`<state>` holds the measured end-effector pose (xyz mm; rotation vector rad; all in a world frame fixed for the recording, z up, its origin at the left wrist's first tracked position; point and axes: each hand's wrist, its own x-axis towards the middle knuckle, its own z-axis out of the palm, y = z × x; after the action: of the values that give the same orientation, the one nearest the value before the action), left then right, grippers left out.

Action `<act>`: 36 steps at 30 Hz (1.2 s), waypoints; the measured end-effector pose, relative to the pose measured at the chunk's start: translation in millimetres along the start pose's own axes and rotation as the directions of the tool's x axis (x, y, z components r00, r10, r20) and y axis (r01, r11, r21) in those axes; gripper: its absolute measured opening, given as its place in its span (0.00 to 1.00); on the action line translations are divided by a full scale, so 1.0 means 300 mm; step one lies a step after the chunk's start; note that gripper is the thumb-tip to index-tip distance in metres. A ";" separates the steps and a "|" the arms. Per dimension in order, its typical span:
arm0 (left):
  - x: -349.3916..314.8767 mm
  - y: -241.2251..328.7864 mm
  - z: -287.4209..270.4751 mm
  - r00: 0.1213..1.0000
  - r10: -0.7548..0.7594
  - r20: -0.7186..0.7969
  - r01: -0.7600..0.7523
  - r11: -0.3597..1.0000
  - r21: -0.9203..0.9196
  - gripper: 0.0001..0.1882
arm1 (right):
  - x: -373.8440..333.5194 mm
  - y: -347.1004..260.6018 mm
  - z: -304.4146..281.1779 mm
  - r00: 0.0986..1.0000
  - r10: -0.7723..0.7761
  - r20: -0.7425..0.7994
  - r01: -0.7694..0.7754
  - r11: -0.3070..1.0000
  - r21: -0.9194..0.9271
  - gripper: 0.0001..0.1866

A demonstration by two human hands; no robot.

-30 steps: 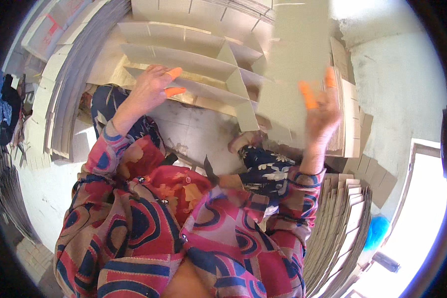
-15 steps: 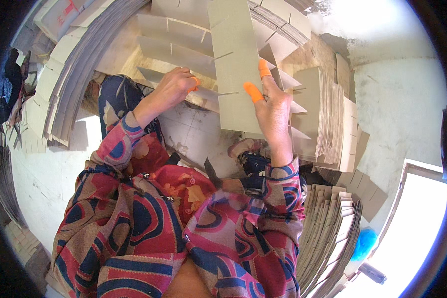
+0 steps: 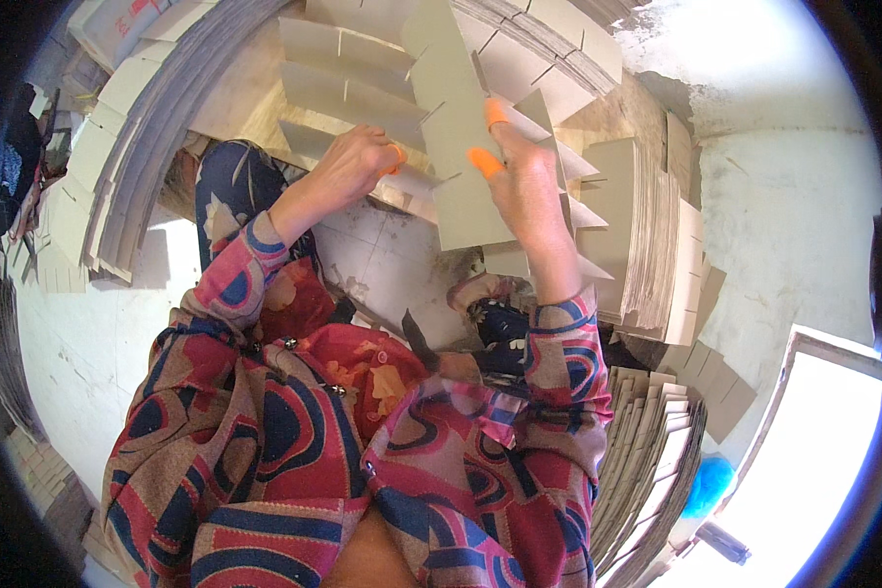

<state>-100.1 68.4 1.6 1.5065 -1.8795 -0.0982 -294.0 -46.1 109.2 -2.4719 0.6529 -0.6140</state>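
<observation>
Gripping cardboard strip (image 3: 454, 142), lengthwise from 11:30 to 5:30, in right hand (image 3: 529, 181); curling left hand (image 3: 356, 165) nearly closed, cannot tell around what.

White light fills a framed opening (image 3: 818, 431) beside a stained pale wall (image 3: 789, 235), and the tiled floor (image 3: 363, 240) is whitish and smudged.

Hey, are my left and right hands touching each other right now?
Apart: the head view shows a gap between the left hand and the right hand, with a slotted cardboard sheet between them.
</observation>
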 end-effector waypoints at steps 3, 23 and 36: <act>0.002 -0.009 0.013 1.000 0.005 -0.016 -0.005 1.000 0.008 0.06 | 0.005 0.040 0.059 0.999 0.019 0.047 -0.018 1.000 -0.023 0.27; 0.014 -0.013 0.024 0.996 -0.087 0.028 0.086 0.996 0.012 0.04 | 0.023 0.091 0.173 0.958 0.036 0.286 0.043 0.964 -0.264 0.10; 0.026 0.059 -0.042 1.000 -0.005 -0.022 0.007 0.996 0.087 0.23 | -0.400 0.586 -0.351 0.896 0.176 -0.409 -0.441 0.469 -0.765 0.15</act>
<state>-108.2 71.6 23.0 1.5652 -1.8835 -0.0031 -500.8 -149.8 55.6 -2.9904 1.8782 -0.5652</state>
